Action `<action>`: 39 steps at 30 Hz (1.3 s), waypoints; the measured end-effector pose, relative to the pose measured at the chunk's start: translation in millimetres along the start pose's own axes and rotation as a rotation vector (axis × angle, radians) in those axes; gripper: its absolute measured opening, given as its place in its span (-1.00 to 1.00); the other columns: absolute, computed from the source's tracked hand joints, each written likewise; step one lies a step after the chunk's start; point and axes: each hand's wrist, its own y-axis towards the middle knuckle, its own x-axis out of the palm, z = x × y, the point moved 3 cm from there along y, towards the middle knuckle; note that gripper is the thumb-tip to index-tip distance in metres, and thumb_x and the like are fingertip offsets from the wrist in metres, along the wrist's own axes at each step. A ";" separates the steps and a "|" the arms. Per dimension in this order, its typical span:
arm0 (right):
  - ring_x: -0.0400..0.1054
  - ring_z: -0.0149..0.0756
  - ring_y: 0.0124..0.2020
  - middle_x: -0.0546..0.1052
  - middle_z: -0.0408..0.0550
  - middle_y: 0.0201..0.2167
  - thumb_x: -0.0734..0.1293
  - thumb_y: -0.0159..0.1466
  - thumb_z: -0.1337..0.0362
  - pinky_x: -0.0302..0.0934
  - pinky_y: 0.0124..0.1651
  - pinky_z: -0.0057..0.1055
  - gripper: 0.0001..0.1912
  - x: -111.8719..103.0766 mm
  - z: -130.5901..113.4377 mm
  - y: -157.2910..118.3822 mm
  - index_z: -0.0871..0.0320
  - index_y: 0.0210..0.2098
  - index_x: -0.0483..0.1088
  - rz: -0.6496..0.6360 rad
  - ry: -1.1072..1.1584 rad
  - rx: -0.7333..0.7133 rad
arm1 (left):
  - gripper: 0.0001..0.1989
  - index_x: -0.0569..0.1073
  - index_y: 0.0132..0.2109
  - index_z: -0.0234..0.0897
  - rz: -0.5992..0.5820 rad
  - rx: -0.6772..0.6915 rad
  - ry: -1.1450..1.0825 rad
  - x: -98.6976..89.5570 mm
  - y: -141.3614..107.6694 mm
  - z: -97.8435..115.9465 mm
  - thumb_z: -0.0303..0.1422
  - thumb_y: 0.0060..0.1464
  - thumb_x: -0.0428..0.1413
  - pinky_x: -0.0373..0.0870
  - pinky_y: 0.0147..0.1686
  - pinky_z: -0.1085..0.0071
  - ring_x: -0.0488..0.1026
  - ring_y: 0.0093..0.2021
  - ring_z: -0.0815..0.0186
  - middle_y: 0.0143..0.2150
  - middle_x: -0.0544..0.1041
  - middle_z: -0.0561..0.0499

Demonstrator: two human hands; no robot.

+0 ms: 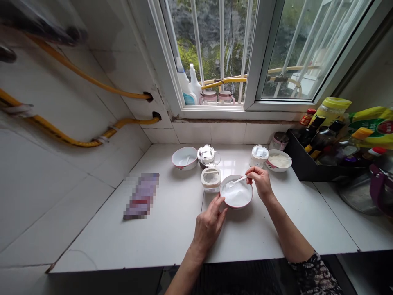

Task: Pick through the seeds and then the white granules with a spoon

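Observation:
A bowl of white powder or grains (238, 196) stands on the white counter. My left hand (210, 221) rests against the bowl's left rim, its fingers touching the edge. Pinched in my right hand (259, 182) is the handle of a small white spoon (231, 184), whose scoop is over the white contents. Just behind the bowl sits a clear seasoning jar (211, 178) with its lid raised. Another jar (205, 155) with dark contents stands behind that one. A lidded jar (259, 155) is beyond my right hand, close to a second bowl with off-white contents (278, 161).
A bowl with a small spoon inside (184, 159) stands at the back left. A blurred purple packet (143, 196) lies on the left. On the right, a black bin (322, 164) holds several bottles, beside a pot with a glass lid (362, 196). Yellow hoses (76, 141) run along the left wall.

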 end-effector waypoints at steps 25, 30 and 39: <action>0.28 -0.28 -0.50 0.42 -0.17 -0.61 0.23 0.11 0.42 0.22 -0.19 -0.26 -0.86 8.4 -26.7 -18.9 0.07 -0.49 0.35 0.055 -0.632 -0.698 | -0.69 0.31 0.18 -0.22 -0.006 -0.009 0.002 -0.4 -0.8 -0.2 -0.39 0.33 -0.02 0.58 -0.31 0.45 0.63 -0.18 0.25 0.17 0.50 -0.20; 0.17 -0.32 -0.55 0.32 -0.21 -0.70 0.21 0.01 0.41 0.17 -0.21 -0.29 -0.86 5.0 -19.7 -16.5 0.07 -0.61 0.27 -0.035 -0.682 -0.602 | -0.69 0.32 0.18 -0.20 -0.012 -0.018 0.010 -0.5 -1.5 -0.5 -0.39 0.32 0.00 0.59 -0.28 0.41 0.63 -0.20 0.24 0.15 0.51 -0.20; 0.18 -0.36 -0.57 0.36 -0.19 -0.68 0.19 -0.01 0.35 0.09 -0.41 -0.40 -0.89 10.2 -12.3 -15.3 0.08 -0.64 0.27 -0.050 -0.575 -0.393 | -0.68 0.31 0.18 -0.21 0.000 -0.001 0.028 1.0 -2.6 -2.3 -0.40 0.31 0.01 0.59 -0.26 0.40 0.63 -0.18 0.22 0.15 0.51 -0.22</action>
